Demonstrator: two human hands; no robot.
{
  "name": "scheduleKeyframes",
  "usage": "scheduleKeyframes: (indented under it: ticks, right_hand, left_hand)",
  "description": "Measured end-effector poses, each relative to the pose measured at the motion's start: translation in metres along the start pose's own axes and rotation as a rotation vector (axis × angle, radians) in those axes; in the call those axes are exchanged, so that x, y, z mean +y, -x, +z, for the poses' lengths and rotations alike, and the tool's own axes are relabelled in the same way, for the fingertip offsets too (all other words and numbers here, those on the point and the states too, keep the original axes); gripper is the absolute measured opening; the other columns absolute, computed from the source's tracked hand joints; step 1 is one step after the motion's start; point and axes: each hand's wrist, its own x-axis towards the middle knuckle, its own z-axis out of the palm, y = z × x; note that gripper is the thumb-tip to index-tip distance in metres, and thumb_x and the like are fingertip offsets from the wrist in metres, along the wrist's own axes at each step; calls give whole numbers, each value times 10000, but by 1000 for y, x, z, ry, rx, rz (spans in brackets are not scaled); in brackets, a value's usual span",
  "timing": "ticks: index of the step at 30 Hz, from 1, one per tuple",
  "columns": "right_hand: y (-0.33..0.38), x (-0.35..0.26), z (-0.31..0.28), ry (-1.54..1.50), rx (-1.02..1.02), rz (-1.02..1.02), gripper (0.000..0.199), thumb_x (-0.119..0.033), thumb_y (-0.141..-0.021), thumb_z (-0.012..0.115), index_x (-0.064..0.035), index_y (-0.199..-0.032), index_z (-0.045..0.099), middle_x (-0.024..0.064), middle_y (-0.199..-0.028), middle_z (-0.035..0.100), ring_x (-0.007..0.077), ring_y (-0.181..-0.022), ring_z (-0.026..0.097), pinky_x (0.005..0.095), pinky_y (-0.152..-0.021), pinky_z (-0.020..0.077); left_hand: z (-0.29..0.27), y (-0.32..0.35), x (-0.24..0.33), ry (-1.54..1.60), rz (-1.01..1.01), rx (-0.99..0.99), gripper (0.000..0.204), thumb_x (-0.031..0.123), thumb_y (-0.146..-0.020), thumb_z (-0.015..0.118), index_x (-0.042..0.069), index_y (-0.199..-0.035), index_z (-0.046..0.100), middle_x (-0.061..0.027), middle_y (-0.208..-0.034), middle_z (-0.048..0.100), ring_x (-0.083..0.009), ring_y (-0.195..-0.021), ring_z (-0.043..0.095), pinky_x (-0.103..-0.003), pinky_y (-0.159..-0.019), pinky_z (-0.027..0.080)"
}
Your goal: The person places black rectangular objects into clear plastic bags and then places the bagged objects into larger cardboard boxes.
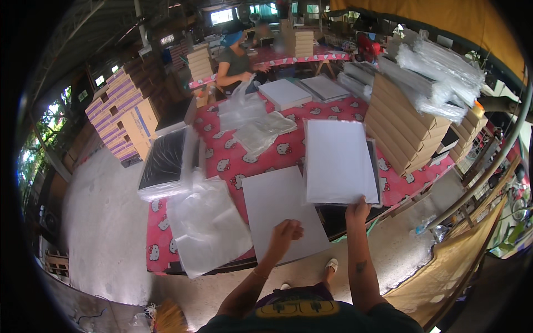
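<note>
My right hand grips the lower edge of a flat white board, whose edges look sheathed in clear plastic. Under it, dark flat pieces show along its right and lower sides. My left hand hangs over a second white board lying at the table's near edge. Its fingers are curled in, and nothing shows in them. To the left of that board lies a pile of clear plastic bags. Beyond it sits a stack of dark panels in plastic film.
A pink patterned cloth covers the table. Cardboard boxes stand at right, with plastic-wrapped bundles on top. More boxes are piled at left. Across the table, a person sits near loose plastic bags and white boards.
</note>
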Motion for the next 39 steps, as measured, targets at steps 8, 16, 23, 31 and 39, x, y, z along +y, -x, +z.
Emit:
scheduleKeyframes:
  ticks: [8, 16, 23, 31, 39]
  right_hand:
    - [-60, 5, -47, 285, 213, -9, 401, -97, -899, 478, -77, -1287, 382, 115, -1254, 465, 267, -1102, 512, 421, -885, 468]
    - [-39, -15, -53, 703, 473, 123, 506, -378, -812, 646, -123, -1222, 496, 62, -1124, 514, 209, -1027, 472, 394, -838, 385]
    - [19, 9, -48, 611, 60, 131, 466, -209, -855, 621, -122, -1277, 443, 56, -1104, 532, 191, -1000, 546, 388, -827, 457]
    - [11, 19, -35, 351, 75, 124, 434, -161, -894, 559, -33, -1277, 400, 76, -1023, 556, 191, -917, 600, 313, -759, 512]
    - [211, 34, 51, 538, -923, 783, 359, -264, -896, 640, -39, -1171, 594, 45, -989, 652, 144, -893, 607, 335, -835, 487]
  left_hand:
    - [-150, 25, 12, -1168, 290, 706, 254, 139, -856, 607, 37, -1088, 632, -199, -1026, 623, -366, -994, 576, -431, -883, 445]
    - [-220, 72, -7, -1572, -87, 730, 139, 146, -858, 578, 66, -959, 632, -149, -928, 652, -328, -896, 617, -452, -821, 444]
    - [-178, 55, 40, -1015, 466, 946, 70, 68, -905, 519, 29, -896, 577, -191, -791, 624, -368, -704, 617, -441, -614, 463]
    - [-112, 68, 57, -567, 390, 662, 59, 71, -921, 549, 16, -926, 570, -56, -655, 555, -109, -555, 499, -269, -512, 403]
    - [-60, 44, 77, -279, 520, 310, 131, 111, -890, 647, 11, -897, 563, 2, -666, 539, -48, -557, 425, -231, -494, 366]
